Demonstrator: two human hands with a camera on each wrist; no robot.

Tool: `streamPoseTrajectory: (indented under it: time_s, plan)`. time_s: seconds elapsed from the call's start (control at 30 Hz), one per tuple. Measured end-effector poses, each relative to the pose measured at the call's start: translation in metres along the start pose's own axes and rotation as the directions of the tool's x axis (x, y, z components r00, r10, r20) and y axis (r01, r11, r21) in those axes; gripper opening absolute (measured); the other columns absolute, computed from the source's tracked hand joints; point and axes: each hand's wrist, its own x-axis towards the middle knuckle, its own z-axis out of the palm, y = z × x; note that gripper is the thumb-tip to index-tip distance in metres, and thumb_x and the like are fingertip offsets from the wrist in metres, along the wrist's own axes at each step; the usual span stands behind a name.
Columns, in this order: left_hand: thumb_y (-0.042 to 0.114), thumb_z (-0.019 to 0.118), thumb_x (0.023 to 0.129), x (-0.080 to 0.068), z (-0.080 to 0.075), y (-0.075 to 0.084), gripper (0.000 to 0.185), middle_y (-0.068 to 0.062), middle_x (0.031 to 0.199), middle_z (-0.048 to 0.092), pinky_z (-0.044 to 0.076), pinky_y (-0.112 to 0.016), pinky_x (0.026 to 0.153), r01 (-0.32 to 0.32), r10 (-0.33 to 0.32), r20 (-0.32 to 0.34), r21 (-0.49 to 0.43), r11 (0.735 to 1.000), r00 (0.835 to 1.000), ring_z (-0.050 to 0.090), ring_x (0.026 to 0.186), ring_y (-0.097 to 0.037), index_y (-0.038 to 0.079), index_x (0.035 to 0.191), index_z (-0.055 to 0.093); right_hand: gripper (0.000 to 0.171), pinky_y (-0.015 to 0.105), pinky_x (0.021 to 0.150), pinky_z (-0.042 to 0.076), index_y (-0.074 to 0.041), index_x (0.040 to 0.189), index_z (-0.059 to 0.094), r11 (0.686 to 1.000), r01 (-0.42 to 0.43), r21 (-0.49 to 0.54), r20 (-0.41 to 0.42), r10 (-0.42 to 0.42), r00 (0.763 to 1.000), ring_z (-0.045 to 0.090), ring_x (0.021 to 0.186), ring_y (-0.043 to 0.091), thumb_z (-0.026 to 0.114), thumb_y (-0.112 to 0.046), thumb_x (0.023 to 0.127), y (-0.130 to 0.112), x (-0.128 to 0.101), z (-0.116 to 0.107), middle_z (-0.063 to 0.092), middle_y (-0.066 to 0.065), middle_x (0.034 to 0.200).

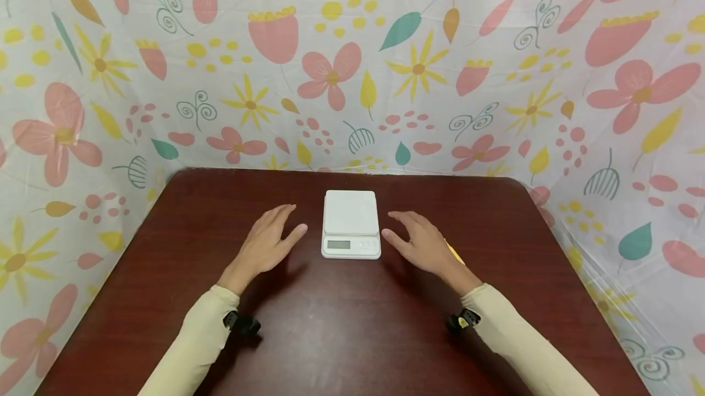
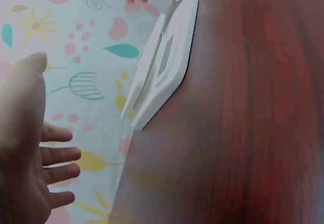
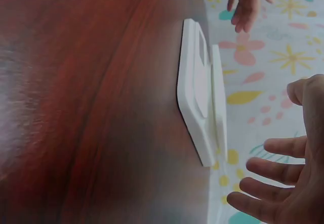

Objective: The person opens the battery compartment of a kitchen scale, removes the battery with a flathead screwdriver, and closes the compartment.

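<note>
A white kitchen scale (image 1: pixel 350 224) sits flat near the middle of the dark red bench (image 1: pixel 341 328), its small display facing the person, with the flowered cloth (image 1: pixel 352 65) hung behind and to both sides. The left hand (image 1: pixel 267 243) lies just beside the scale's left edge and the right hand (image 1: pixel 421 242) just beside its right edge; neither touches it. To take hold of the scale well from here, I judge that both hands should close in evenly from the 2 sides, meeting the base below the weighing plate rather than the plate itself, and keeping thumbs off the buttons by the display. The grip of each hand is wide: the fingers (image 2: pixel 58 155) of the left are straight and spread in the left wrist view, and the fingers (image 3: pixel 276 171) of the right are likewise spread and relaxed, holding nothing. Whether the palms rest on the bench or hover just above it, I cannot tell. A sliver of something yellow (image 1: pixel 455 253) shows by the right hand's outer edge, too hidden to name.
</note>
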Motion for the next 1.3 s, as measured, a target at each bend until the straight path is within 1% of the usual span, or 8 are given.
streamPoseTrajectory:
  time_s: [0.1, 0.23, 0.33, 0.53, 0.8, 1.0, 1.13, 1.3]
  plan:
    - [0.068, 0.039, 0.103, 0.01, 0.007, 0.003, 0.081, -0.016, 0.153, 0.046, 0.025, -0.055, 0.124, 0.072, -0.071, 0.014, -0.093, 0.993, 0.997, 0.036, 0.146, -0.036, 0.005, 0.154, 0.042, 0.058, 0.053, 0.094, 0.055, -0.007, 0.137, 0.062, 1.0, -0.014, 0.02, 0.013, 0.014, 1.0, 0.063, 0.114, 0.031, 0.056, -0.053, 0.102, 0.004, 0.011, 0.008, 0.068, 0.012, 0.124]
    - [0.074, 0.038, 0.1, 0.023, 0.018, 0.006, 0.086, -0.014, 0.14, 0.057, 0.039, -0.056, 0.114, 0.166, -0.164, 0.024, -0.184, 0.969, 0.986, 0.046, 0.135, -0.035, 0.004, 0.149, 0.049, 0.053, 0.048, 0.083, 0.058, -0.006, 0.13, 0.068, 0.996, -0.072, 0.054, 0.021, 0.071, 0.997, 0.067, 0.097, 0.026, 0.056, -0.05, 0.103, 0.009, 0.024, 0.016, 0.073, 0.009, 0.11]
    - [0.072, 0.039, 0.1, 0.033, 0.027, 0.008, 0.083, -0.014, 0.133, 0.061, 0.045, -0.056, 0.106, 0.215, -0.213, 0.035, -0.223, 0.951, 0.977, 0.054, 0.126, -0.034, 0.004, 0.144, 0.055, 0.049, 0.049, 0.084, 0.058, -0.008, 0.126, 0.07, 0.985, -0.153, 0.084, 0.038, 0.151, 0.988, 0.068, 0.098, 0.026, 0.054, -0.048, 0.104, 0.011, 0.033, 0.021, 0.074, 0.008, 0.11]
    - [0.064, 0.043, 0.103, 0.046, 0.042, 0.014, 0.07, -0.015, 0.134, 0.063, 0.048, -0.054, 0.105, 0.295, -0.287, 0.07, -0.275, 0.915, 0.955, 0.058, 0.125, -0.034, 0.006, 0.136, 0.062, 0.052, 0.052, 0.088, 0.055, -0.008, 0.124, 0.072, 0.942, -0.313, 0.119, 0.11, 0.301, 0.947, 0.067, 0.101, 0.029, 0.053, -0.051, 0.103, 0.013, 0.049, 0.027, 0.073, 0.008, 0.108]
    - [0.059, 0.045, 0.103, 0.057, 0.055, 0.024, 0.065, -0.015, 0.129, 0.065, 0.049, -0.054, 0.104, 0.319, -0.314, 0.064, -0.286, 0.904, 0.947, 0.059, 0.122, -0.035, 0.005, 0.134, 0.065, 0.051, 0.044, 0.082, 0.058, -0.006, 0.122, 0.074, 0.901, -0.41, 0.143, 0.186, 0.383, 0.905, 0.067, 0.095, 0.026, 0.056, -0.049, 0.102, 0.012, 0.061, 0.036, 0.074, 0.008, 0.108]
    - [0.047, 0.05, 0.105, 0.06, 0.062, 0.024, 0.056, -0.018, 0.125, 0.068, 0.051, -0.054, 0.101, 0.293, -0.291, 0.048, -0.264, 0.919, 0.956, 0.061, 0.119, -0.036, 0.002, 0.135, 0.065, 0.047, 0.042, 0.079, 0.058, -0.008, 0.121, 0.076, 0.895, -0.42, 0.147, 0.199, 0.389, 0.899, 0.068, 0.098, 0.026, 0.059, -0.047, 0.101, 0.012, 0.062, 0.039, 0.074, 0.009, 0.114]
    - [0.041, 0.054, 0.105, 0.059, 0.064, 0.023, 0.054, -0.02, 0.128, 0.067, 0.051, -0.054, 0.102, 0.255, -0.251, 0.045, -0.253, 0.933, 0.967, 0.06, 0.12, -0.037, -0.001, 0.137, 0.062, 0.048, 0.044, 0.082, 0.058, -0.008, 0.123, 0.075, 0.89, -0.427, 0.159, 0.204, 0.394, 0.896, 0.068, 0.103, 0.028, 0.059, -0.048, 0.101, 0.013, 0.062, 0.04, 0.073, 0.011, 0.119]
    - [0.039, 0.054, 0.106, 0.058, 0.065, 0.024, 0.055, -0.022, 0.137, 0.062, 0.048, -0.055, 0.107, 0.25, -0.241, 0.066, -0.268, 0.93, 0.968, 0.055, 0.129, -0.038, -0.003, 0.141, 0.058, 0.05, 0.044, 0.085, 0.059, -0.008, 0.123, 0.075, 0.891, -0.42, 0.176, 0.204, 0.384, 0.9, 0.068, 0.108, 0.03, 0.059, -0.049, 0.101, 0.013, 0.06, 0.041, 0.073, 0.011, 0.12]
